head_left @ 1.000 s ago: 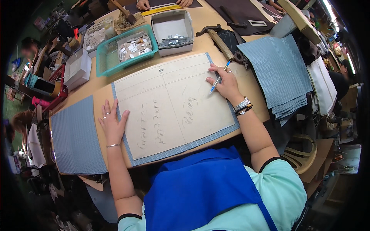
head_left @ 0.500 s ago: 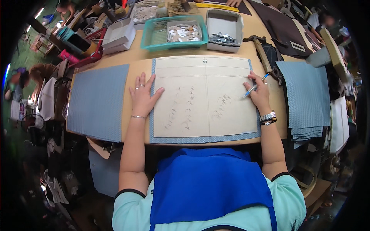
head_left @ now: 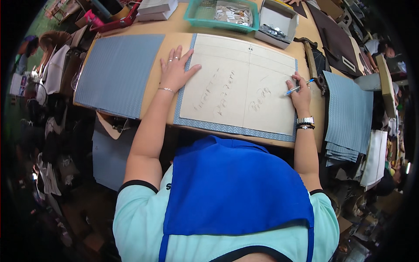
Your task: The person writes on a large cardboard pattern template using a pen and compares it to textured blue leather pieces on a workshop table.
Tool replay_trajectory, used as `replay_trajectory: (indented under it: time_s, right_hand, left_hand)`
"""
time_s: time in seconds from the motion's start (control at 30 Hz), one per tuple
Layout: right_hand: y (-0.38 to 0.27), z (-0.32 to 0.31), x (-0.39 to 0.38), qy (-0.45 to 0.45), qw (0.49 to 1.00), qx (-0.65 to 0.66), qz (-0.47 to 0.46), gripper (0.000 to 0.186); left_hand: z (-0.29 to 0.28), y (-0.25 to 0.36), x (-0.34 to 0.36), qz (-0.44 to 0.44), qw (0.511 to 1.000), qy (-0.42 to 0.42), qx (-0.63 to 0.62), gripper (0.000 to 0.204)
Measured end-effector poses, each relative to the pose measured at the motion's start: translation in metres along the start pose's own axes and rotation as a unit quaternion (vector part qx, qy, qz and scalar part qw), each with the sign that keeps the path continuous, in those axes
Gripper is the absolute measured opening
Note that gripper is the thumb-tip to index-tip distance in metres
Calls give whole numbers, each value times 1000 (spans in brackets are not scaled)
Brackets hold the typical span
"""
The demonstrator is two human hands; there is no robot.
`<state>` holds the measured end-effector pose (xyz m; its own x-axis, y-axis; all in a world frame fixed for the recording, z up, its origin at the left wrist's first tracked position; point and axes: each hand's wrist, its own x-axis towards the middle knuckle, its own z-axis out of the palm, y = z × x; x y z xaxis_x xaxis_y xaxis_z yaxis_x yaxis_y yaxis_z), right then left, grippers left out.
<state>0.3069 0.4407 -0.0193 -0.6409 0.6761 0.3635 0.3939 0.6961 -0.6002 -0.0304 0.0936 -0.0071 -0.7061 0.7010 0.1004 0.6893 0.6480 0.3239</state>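
Note:
My left hand point(head_left: 174, 72) rests with spread fingers along the left edge of a cream pattern board point(head_left: 231, 100) bearing ruled lines and pencil marks. The board lies on a blue, zigzag-textured sheet point(head_left: 235, 131) that shows round its edges. My right hand point(head_left: 301, 94), at the board's right edge, holds a blue-and-clear pen point(head_left: 290, 91), its lower end angled down to the left over the board. Just beyond that hand lies a hammer point(head_left: 310, 59) with a wooden handle.
Blue sheets lie on the left point(head_left: 115, 74) and stacked on the right point(head_left: 347, 109) of the table point(head_left: 174, 38). Behind are a teal tray point(head_left: 196, 17) of small pieces, a cardboard box point(head_left: 279, 32) of metal items and a dark brown sheet point(head_left: 331, 39). Other people work at the edges.
The camera view has shifted, so the table and board sit higher in the picture and less tilted than a second ago. Both hands remain at the board's edges, the pen still held.

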Motion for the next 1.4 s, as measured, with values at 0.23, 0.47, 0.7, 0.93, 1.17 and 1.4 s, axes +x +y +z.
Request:
replay_trajectory:
  time_s: [0.23, 0.47, 0.7, 0.93, 1.17, 1.4]
  right_hand:
    - [4, -4, -3, 0, 1000, -7, 26, 37]
    - [7, -1, 2, 18, 999, -46, 8, 44]
    - [-11, -7, 0, 127, 910, 368, 143, 69]
    - [-166, 58, -49, -240, 871, 424, 63, 25]
    - [-255, 101, -72, -373, 835, 354, -198, 14]
    - [-264, 111, -75, -365, 838, 324, -244, 11]
  left_hand:
    - [11, 0, 4, 33, 999, 7, 21, 78]
    - [-12, 9, 12, 156, 980, -21, 121, 85]
    - [-64, 84, 31, 105, 948, -210, 214, 117]
    - [-49, 87, 52, 94, 940, -273, 185, 127]
    - [-47, 91, 49, 116, 938, -262, 194, 130]
    - [-48, 92, 52, 115, 934, -276, 196, 132]
